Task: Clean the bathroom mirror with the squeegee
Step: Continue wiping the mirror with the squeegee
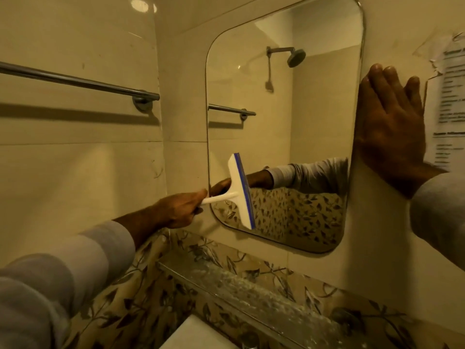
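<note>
While the left hand (182, 206) grips the squeegee (240, 191), right hand (392, 129) presses flat, fingers spread.

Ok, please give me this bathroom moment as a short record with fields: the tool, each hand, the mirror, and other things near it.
tool: white squeegee with a blue blade, blade upright, at the lower left part of the mirror
left hand: left hand grips the squeegee handle
right hand: right hand flat with straight fingers on the wall at the mirror's right edge
mirror: mirror with rounded corners, reflects a shower head and a towel bar
nearby: towel bar on the left wall; glass shelf below; paper notice at right
</note>
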Tool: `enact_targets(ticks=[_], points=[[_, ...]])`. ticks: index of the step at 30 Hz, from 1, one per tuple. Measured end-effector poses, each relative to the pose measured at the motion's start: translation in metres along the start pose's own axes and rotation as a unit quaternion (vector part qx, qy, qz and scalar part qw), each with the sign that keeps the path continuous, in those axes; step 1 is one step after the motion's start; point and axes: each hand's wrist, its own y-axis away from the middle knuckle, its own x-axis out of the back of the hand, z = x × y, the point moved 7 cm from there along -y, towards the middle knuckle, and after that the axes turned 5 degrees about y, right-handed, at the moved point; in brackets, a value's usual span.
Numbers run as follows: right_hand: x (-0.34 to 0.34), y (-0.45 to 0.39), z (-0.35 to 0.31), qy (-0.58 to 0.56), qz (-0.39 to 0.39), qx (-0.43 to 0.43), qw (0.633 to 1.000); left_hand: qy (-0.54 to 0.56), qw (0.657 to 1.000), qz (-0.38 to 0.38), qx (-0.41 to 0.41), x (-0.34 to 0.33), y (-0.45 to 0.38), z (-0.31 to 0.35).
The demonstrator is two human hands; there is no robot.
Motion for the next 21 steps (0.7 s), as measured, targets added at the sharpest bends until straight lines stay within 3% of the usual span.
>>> enact_targets(ticks=[6,12,14,17,21], points=[[-0.005,0.0,0.002,0.004,0.009,-0.007,1.0,0.031,0.997,-0.023,0.069,-0.014,0.018,-0.046],[-0.003,0.0,0.003,0.008,-0.002,-0.017,1.0,0.247,0.959,-0.021,0.14,-0.053,0.043,-0.023],[0.0,0.0,0.001,0.005,-0.007,-0.017,1.0,0.38,0.907,-0.009,0.182,-0.069,0.052,-0.001],[0.006,0.0,-0.002,0.0,-0.016,-0.014,1.0,0.589,0.766,0.011,0.26,-0.098,0.064,0.05],[0.012,0.001,-0.005,0.002,-0.023,-0.016,1.0,0.743,0.598,-0.003,0.301,-0.131,0.074,0.131]])
